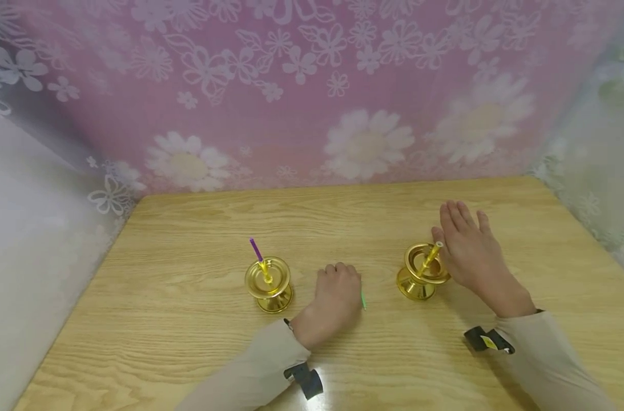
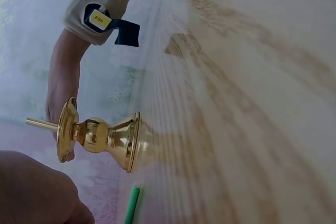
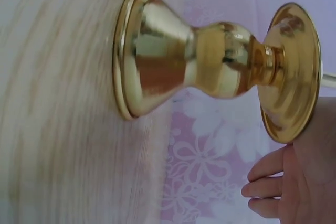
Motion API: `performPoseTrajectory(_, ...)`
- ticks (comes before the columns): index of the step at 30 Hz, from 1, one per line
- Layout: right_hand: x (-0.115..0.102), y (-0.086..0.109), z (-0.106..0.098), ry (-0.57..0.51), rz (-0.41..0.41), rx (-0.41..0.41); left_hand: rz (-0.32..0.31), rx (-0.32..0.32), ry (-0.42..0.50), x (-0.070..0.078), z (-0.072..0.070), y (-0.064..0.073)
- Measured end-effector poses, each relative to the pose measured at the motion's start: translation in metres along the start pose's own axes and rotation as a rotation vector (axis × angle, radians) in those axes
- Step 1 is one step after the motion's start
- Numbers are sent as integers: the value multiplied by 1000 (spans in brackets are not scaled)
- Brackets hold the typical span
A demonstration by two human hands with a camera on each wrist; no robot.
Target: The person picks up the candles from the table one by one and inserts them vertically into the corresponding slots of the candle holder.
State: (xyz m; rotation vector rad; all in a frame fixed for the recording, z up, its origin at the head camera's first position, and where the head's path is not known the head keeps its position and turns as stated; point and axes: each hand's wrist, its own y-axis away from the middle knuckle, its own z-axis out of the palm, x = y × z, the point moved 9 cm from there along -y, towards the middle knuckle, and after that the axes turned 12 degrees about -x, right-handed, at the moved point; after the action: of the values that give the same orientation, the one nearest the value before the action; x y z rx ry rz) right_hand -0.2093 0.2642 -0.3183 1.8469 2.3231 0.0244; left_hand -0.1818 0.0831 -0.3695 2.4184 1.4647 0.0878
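Note:
My left hand is low over the table between two gold candle holders, its fingers curled downward. A thin green stick pokes out beside that hand; in the left wrist view the green stick lies close along the tabletop. The fingertips are hidden, so I cannot tell whether they pinch it. My right hand extends with straight fingers beside the right candle holder, thumb side at its dish rim. A hollow gold tube rises from that dish. The left candle holder carries a slim purple candle in its gold tube.
The wooden table ends at the back against a pink flowered curtain. Pale curtain panels hang at both sides. Black straps with tabs are worn on both sleeves.

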Motion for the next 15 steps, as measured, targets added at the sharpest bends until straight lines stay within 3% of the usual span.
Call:
performPoseTrajectory(5,1,-2,1,-2,-29,-11,3,-33,42,0,3,-3)
performPoseTrajectory(10,3,-3,5,-52,-33,-50,-33,-33,85,2,4,-6)
performPoseTrajectory(15,4,-3,8,-74,-34,-65,-49,-36,31,9,4,-7)
